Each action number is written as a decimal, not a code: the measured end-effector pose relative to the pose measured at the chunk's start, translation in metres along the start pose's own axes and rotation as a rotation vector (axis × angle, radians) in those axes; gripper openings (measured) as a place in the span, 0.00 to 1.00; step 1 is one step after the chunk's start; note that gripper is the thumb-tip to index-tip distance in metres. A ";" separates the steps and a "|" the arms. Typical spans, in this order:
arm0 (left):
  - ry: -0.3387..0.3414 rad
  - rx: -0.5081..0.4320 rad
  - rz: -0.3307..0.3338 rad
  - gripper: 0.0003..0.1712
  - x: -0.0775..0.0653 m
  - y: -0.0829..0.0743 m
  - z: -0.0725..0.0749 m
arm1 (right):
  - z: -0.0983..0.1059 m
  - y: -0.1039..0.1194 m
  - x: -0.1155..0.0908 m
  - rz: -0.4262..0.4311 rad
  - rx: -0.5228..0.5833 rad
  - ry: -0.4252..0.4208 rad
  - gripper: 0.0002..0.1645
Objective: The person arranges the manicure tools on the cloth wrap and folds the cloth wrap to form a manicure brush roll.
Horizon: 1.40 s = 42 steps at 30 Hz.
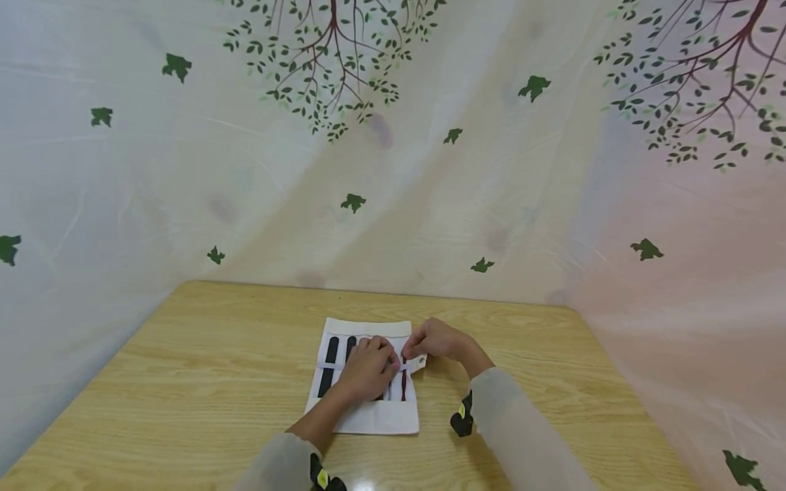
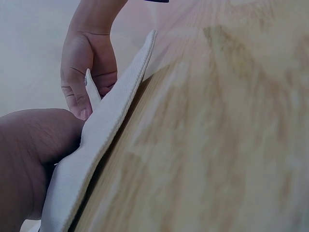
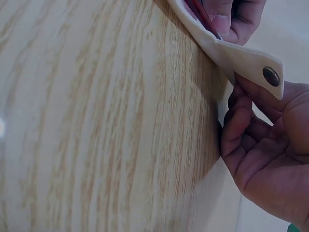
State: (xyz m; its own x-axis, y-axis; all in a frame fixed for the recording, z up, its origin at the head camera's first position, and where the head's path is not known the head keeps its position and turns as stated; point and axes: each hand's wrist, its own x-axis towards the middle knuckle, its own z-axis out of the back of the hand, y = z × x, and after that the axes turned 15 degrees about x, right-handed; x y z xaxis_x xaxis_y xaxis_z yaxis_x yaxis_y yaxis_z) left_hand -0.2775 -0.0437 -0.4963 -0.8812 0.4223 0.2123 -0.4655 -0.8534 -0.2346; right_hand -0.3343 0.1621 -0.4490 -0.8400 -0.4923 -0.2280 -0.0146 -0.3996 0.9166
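A white case (image 1: 398, 417) lies unfolded on the table, with slim tools under a white elastic band. My left hand (image 1: 368, 368) rests across its middle, fingers bent, covering several tools. In the right wrist view the left thumb (image 3: 220, 24) is right beside a thin dark-red stick tool (image 1: 403, 387); what those fingertips grip I cannot tell. At the case's right edge my right hand (image 1: 439, 339) pinches the upper end of the red tool, beside the snap tab (image 3: 256, 67). Two black flat strips, the left one (image 1: 327, 372) fully bared, lie left of my left hand.
The wooden table (image 1: 202, 368) reaches out on both sides of the case, its far edge close to a pale curtain (image 1: 399, 252) printed with leaves and branches. Dark wrist mounts (image 1: 462, 416) sit on the sleeves.
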 end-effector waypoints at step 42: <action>0.001 -0.134 -0.038 0.05 0.049 0.034 0.012 | 0.020 0.009 -0.005 0.272 -0.215 -0.103 0.13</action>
State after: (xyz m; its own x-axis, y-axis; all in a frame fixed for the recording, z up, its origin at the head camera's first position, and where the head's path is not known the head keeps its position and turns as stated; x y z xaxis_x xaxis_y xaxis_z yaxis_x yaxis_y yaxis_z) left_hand -0.3352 -0.0558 -0.4828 -0.8626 0.4542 0.2228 -0.5057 -0.7880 -0.3511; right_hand -0.3408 0.1765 -0.4331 -0.8480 -0.5267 0.0594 0.3225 -0.4239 0.8463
